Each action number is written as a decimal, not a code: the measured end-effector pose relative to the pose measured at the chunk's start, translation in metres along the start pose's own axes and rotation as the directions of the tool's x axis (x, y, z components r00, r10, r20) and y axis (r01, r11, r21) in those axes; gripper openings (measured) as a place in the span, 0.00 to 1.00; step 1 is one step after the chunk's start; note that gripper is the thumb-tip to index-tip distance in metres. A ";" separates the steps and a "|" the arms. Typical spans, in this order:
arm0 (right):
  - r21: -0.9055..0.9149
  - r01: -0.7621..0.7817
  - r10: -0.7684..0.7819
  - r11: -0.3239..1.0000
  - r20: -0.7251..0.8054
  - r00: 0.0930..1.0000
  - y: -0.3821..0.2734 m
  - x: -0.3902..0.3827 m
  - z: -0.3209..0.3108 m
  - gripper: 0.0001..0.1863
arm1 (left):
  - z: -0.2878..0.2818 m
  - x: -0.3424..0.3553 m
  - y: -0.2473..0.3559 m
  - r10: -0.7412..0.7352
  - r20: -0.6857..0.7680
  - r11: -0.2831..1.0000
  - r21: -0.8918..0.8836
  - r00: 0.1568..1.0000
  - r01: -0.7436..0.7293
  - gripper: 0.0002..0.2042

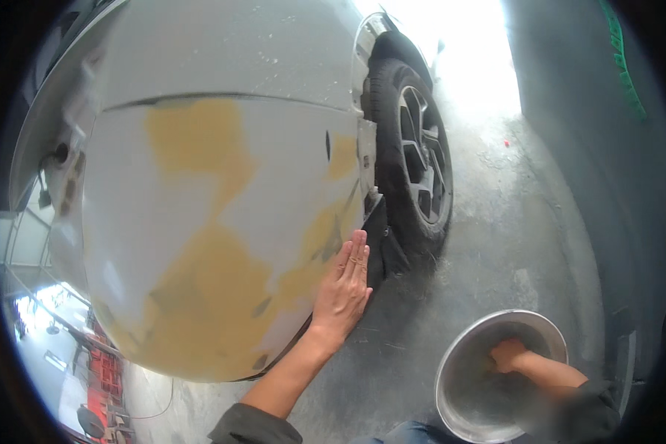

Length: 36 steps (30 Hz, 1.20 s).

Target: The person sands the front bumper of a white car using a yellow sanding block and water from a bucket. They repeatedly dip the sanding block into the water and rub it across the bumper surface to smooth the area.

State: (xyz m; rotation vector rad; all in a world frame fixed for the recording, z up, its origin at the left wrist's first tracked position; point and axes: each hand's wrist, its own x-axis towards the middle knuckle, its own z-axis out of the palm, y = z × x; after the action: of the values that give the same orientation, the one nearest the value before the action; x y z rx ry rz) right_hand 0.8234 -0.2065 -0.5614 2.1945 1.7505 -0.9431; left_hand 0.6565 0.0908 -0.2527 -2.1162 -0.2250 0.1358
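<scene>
My left hand (342, 287) lies flat against the lower right edge of a pale grey car door panel (133, 207), fingers stretched out and close together. Patches of yellow filler (214, 270) cover parts of that panel, with smooth, dull edges. To the right, my right hand (508, 355) reaches down inside a round metal basin (451, 414) on the floor. Its fingers are curled and partly hidden; a small yellowish-green bit shows by them, too unclear to name. Cloudy grey water seems to fill the basin.
A car wheel (414, 148) with a black tyre and spoked rim stands beyond my left hand, beside an exposed wheel arch. Grey concrete floor (525, 214) runs along the car, with a dark wall (592, 96) at right. Red equipment (105, 370) stands at lower left.
</scene>
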 end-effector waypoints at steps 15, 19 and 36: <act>-0.066 0.238 -0.233 0.969 0.077 0.969 -0.020 -0.002 -0.020 0.24 | -0.139 -0.005 -0.229 -0.551 -0.337 0.800 0.047 0.763 0.598 0.43; 0.004 0.299 -0.299 0.954 0.026 0.954 -0.018 -0.009 -0.011 0.25 | -0.145 0.072 -0.237 -0.613 -0.136 0.767 0.135 0.778 0.627 0.41; 0.361 0.335 -0.343 0.870 -0.046 0.938 -0.015 -0.026 -0.040 0.26 | -0.126 -0.001 -0.198 -0.339 -0.178 0.940 -0.089 0.924 0.328 0.43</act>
State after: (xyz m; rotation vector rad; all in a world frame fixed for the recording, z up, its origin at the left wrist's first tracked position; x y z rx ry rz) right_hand 0.8212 -0.2031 -0.5119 2.0945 2.1454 -1.4729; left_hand 0.6579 0.0877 -0.0179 -2.0983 -0.4754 -0.2779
